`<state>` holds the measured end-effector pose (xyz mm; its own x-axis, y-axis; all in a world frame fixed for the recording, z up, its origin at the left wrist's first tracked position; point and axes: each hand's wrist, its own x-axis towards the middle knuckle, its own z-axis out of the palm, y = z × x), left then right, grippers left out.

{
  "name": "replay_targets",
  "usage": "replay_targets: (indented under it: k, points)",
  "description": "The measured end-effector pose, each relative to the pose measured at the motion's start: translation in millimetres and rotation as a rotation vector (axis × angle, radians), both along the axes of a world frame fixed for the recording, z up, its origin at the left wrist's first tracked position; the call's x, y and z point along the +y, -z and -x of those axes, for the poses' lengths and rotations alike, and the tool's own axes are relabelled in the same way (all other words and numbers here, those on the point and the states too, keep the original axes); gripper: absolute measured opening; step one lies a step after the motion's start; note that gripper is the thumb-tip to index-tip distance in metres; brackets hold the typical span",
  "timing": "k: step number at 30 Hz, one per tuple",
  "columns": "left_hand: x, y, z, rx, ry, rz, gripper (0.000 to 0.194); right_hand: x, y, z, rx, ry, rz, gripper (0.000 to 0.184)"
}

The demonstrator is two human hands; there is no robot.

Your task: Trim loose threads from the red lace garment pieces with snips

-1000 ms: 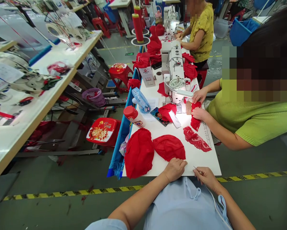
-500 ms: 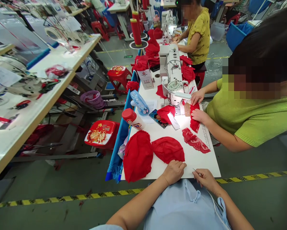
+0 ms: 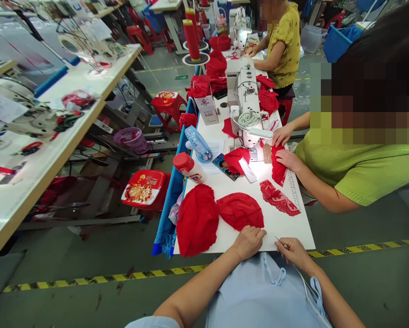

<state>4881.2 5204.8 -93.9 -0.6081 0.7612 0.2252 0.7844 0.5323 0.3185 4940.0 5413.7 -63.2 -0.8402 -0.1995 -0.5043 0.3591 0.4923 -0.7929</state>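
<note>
We've got a thin pointed tool (image 3: 285,246) pinched in our right hand (image 3: 296,253) by the white table (image 3: 289,230) edge; our left hand (image 3: 249,241) is curled at the red cloth (image 3: 241,209) lying there, can't tell if gripping. Sewing machine (image 3: 248,91) ahead, striped tape (image 3: 149,274) on the floor (image 3: 88,259).

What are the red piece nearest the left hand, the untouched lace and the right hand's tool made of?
Red piece: soft matte cloth, by its wrinkles; fibre unclear. Lace: openwork textile, by its patterned gaps. Tool: probably metal by its thin shaft; too small to confirm.
</note>
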Motion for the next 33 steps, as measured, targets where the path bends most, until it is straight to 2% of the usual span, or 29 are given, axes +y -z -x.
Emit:
replay_targets:
  k: [18, 33]
  points:
    - [-3, -8.2, -1, -0.029, 0.001, 0.045, 0.015, -1, -3.1, -1, 0.007, -0.008, -0.013, 0.049]
    - [-4, -8.2, 0, -0.052, 0.010, 0.066, 0.018, -3, -8.4, 1, 0.014, -0.011, -0.033, 0.049]
